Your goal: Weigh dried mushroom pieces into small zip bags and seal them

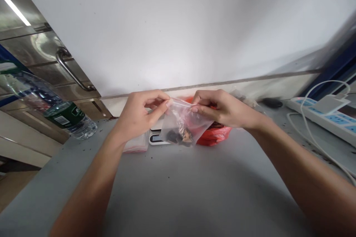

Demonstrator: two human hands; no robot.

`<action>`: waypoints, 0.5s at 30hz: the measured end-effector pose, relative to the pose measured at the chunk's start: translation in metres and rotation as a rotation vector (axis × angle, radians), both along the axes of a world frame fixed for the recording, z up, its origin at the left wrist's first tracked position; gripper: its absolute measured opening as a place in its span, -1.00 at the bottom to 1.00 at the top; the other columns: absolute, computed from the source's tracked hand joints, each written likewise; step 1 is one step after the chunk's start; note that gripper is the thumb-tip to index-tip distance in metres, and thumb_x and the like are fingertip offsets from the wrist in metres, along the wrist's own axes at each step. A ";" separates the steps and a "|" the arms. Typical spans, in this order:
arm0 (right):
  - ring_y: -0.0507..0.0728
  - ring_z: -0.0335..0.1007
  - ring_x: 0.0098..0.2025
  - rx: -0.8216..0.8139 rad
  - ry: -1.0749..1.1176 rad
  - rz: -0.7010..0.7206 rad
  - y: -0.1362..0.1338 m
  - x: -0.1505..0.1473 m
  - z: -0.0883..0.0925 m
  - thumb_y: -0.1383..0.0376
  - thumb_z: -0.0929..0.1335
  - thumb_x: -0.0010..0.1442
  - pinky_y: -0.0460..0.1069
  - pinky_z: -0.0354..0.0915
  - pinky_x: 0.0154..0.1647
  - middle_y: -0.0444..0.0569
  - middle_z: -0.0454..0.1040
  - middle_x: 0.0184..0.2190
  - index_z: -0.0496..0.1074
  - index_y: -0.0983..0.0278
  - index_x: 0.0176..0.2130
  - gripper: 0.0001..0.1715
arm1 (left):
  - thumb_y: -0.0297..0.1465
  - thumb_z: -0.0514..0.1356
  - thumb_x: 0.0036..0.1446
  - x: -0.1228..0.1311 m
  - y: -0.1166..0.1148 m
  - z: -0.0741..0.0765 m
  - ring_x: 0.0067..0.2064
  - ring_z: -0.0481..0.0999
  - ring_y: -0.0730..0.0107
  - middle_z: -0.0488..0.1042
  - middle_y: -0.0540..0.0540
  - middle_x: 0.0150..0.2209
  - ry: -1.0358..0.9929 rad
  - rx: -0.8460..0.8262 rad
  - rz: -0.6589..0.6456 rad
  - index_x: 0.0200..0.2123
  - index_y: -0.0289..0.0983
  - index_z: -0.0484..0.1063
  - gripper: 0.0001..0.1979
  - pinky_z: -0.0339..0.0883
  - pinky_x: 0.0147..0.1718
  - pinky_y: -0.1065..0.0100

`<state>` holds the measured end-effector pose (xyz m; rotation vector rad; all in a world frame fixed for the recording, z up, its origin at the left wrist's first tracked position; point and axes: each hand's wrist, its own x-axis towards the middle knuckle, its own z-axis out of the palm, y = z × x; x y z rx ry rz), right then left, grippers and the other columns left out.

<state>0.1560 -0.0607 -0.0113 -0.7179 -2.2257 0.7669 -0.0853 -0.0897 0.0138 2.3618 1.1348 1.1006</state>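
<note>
A small clear zip bag [178,124] hangs between my hands, with dark and tan dried pieces at its bottom. My left hand [143,113] pinches the top left corner between thumb and forefinger. Along the top edge further right, my right hand [218,107] pinches the bag the same way. Behind the bag sits a red plastic bag [214,136] holding dark stuff, partly hidden. A white digital scale [156,139] shows behind the bag's left side. Beside it lies a stack of flat clear bags [137,144], below my left hand.
A large water bottle [68,114] with a green label stands at the left. On the right lie a white power strip [330,118] with a plugged-in charger, a white cable [308,137] and a dark oval object [272,103]. A white wall [194,37] rises behind the grey table [180,192], which has dark crumbs on it.
</note>
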 end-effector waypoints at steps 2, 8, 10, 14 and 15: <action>-0.02 0.06 -0.58 -0.024 0.000 -0.011 0.001 0.002 0.000 0.13 0.36 0.32 -0.08 0.04 -0.57 -0.26 0.22 -0.62 0.37 0.23 -0.36 -0.73 | -0.36 0.20 0.29 -0.001 0.000 0.000 -0.38 0.57 0.42 0.61 -0.04 -0.39 -0.012 0.002 0.004 -0.40 -0.25 0.50 -0.80 0.46 -0.33 0.41; -0.03 0.13 -0.57 -0.033 -0.070 -0.027 0.000 0.006 0.003 0.09 0.39 0.30 -0.08 0.06 -0.56 -0.21 0.29 -0.61 0.33 0.23 -0.48 -0.60 | -0.35 0.20 0.30 -0.004 0.002 0.001 -0.38 0.57 0.43 0.63 -0.05 -0.35 -0.026 0.004 0.004 -0.37 -0.25 0.52 -0.81 0.48 -0.34 0.43; -0.03 0.11 -0.57 -0.028 -0.054 -0.011 -0.002 0.005 0.004 0.11 0.39 0.29 -0.08 0.06 -0.55 -0.22 0.27 -0.61 0.33 0.24 -0.49 -0.60 | -0.35 0.19 0.30 -0.004 0.003 0.000 -0.36 0.57 0.42 0.63 -0.06 -0.34 -0.029 0.025 0.007 -0.35 -0.27 0.53 -0.81 0.47 -0.32 0.43; -0.03 0.09 -0.57 -0.075 -0.108 0.032 -0.006 0.000 0.008 0.10 0.40 0.27 -0.07 0.06 -0.56 -0.22 0.28 -0.60 0.38 0.24 -0.48 -0.62 | -0.39 0.20 0.32 0.002 0.002 -0.004 -0.29 0.57 0.42 0.63 -0.05 -0.32 -0.023 0.105 -0.025 -0.31 -0.27 0.55 -0.84 0.44 -0.30 0.44; -0.03 0.13 -0.56 -0.079 -0.143 0.046 -0.008 -0.002 0.008 0.10 0.41 0.26 -0.07 0.08 -0.56 -0.21 0.32 -0.58 0.41 0.24 -0.47 -0.65 | -0.40 0.20 0.32 0.005 0.001 -0.005 -0.29 0.57 0.42 0.63 -0.04 -0.32 -0.014 0.125 -0.043 -0.30 -0.26 0.56 -0.84 0.44 -0.31 0.44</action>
